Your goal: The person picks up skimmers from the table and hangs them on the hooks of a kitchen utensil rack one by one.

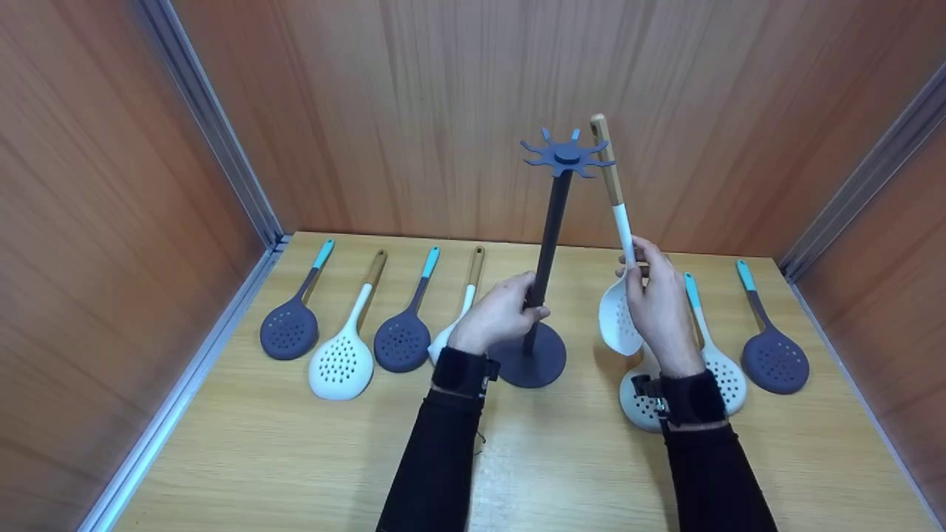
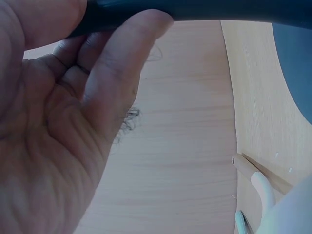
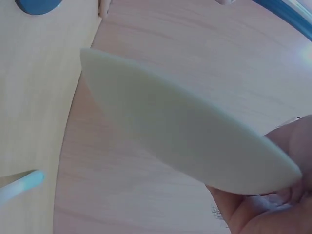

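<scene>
My left hand [image 1: 497,316] grips the dark pole [image 1: 553,236] of an upright utensil stand, low down above its round base [image 1: 543,373]. In the left wrist view the thumb lies along the pole [image 2: 219,9]. A ring of curved hooks [image 1: 567,155] tops the stand. My right hand [image 1: 659,307] holds a white skimmer [image 1: 618,321] by the lower part of its handle, its perforated head down and raised over the table. The skimmer's wooden handle end overlaps the right-hand hooks in the head view. Edge-on, the white head [image 3: 185,126] fills the right wrist view.
Left of the stand lie a dark skimmer [image 1: 288,330], a white one [image 1: 341,368], another dark one [image 1: 401,343] and a white one [image 1: 440,341] partly behind my left hand. At right lie white skimmers [image 1: 728,380] and a dark one [image 1: 776,362]. Wooden panels [image 1: 443,111] enclose the table.
</scene>
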A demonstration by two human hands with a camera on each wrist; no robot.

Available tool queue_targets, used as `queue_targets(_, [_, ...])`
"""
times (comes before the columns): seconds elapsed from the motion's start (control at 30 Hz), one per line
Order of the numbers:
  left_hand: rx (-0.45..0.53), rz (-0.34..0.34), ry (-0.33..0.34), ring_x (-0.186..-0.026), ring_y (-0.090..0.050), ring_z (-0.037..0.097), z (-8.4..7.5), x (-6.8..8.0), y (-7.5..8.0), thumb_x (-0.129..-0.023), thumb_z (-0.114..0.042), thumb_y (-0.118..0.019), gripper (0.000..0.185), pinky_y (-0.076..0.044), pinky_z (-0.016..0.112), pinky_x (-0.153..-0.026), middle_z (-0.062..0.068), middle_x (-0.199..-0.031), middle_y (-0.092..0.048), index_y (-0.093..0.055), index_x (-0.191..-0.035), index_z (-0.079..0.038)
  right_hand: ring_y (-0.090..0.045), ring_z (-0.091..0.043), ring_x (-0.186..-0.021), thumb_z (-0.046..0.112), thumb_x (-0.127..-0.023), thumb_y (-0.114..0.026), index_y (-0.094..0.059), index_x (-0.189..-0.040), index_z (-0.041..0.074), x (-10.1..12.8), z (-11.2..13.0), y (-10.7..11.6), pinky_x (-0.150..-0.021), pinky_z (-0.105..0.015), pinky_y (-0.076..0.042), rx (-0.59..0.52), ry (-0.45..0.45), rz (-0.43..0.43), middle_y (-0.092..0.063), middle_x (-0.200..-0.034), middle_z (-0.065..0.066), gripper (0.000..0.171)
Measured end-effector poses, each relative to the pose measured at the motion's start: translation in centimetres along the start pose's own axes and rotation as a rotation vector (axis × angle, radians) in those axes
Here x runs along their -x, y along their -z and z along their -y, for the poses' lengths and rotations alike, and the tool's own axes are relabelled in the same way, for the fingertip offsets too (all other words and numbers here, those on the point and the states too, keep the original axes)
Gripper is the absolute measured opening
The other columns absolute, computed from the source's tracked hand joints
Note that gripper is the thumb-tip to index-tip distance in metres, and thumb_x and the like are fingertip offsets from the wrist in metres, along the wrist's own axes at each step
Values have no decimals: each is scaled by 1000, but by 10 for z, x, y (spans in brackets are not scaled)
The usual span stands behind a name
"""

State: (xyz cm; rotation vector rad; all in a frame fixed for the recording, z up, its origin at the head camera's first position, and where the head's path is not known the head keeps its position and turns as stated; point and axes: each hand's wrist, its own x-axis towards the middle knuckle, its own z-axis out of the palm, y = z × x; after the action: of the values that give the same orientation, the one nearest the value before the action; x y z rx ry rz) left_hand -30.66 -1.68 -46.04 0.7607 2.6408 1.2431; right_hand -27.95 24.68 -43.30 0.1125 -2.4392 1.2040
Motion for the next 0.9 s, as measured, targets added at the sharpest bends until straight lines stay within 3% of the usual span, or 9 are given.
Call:
queue_targets(0.03, [1, 0, 2, -105, -75, 21, 0, 0, 0, -115, -17, -77, 14, -67, 41, -94, 11, -122, -79, -66, -121, -9, -83, -40, -122, -2, -120, -53, -61, -165, 1, 0, 1, 0, -93, -19, -63, -4, 3, -5, -77, -141, -25, 45])
queue_targets(0.1, [-1, 3, 4, -105, -75, 21, 1, 0, 0, -115, -17, -77, 15, -67, 41, -94, 11, -121, -78, -66, -122, -9, -82, -40, -123, -2, -121, -54, -61, -165, 2, 1, 3, 1, -96, -21, -67, -17, 10, -14, -77, -142, -25, 45])
queue_targets(0.27, [-3, 21, -1, -103, -74, 19, 3, 0, 1, -116, -18, -77, 17, -63, 36, -88, 8, -117, -76, -65, -124, -10, -82, -40, -125, 0, -121, -55, -61, -168, 4, 4, 8, 2, -109, -55, -70, -35, 22, -31, -76, -145, -23, 47])
queue_targets(0.3, [-1, 27, -2, -102, -74, 19, 4, 0, 1, -116, -18, -77, 18, -62, 35, -88, 8, -117, -75, -64, -124, -9, -82, -41, -126, 0, -121, -56, -61, -168, 5, 4, 9, 2, -110, -57, -70, -37, 25, -32, -76, -145, -24, 47])
queue_targets(0.63, [15, 59, -12, -120, -81, 27, 6, -1, 5, -116, -19, -76, 20, -69, 46, -103, 11, -128, -79, -68, -132, -11, -81, -43, -128, 0, -122, -57, -60, -169, 6, 6, 15, 5, -114, -63, -66, -34, 25, -39, -75, -144, -23, 48])
queue_targets(0.9, [47, 66, -18, -123, -82, 30, 6, 0, 6, -115, -17, -78, 19, -70, 43, -102, 14, -131, -80, -67, -128, -9, -82, -39, -126, 0, -122, -57, -62, -168, 6, 8, 17, 7, -110, -58, -68, -55, 69, -54, -77, -143, -21, 47])
